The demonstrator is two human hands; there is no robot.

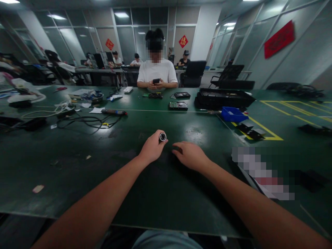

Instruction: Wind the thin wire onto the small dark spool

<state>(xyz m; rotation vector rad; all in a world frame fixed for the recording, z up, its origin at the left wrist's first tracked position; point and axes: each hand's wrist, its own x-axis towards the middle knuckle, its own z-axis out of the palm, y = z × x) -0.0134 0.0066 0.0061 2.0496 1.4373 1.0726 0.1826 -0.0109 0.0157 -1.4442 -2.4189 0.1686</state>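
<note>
My left hand (153, 148) is wrapped round a black flashlight-like tube (162, 137), held over the middle of the green table. Its round end with a silver rim and dark centre faces up toward me; the rest is hidden in the fist. A short gap to the right, my right hand (190, 155) hovers low over the tabletop. Its fingers are loosely curved, with thumb and forefinger apart, and nothing shows between them. The hands do not touch.
Beyond lie a hard drive (178, 105), a black case (224, 99) and a blue tray (233, 114). Black cables (85, 121) and a screwdriver-like tool (114, 112) lie left. A blurred paper packet (259, 173) is right. Opposite, a person (157, 74) holds a phone.
</note>
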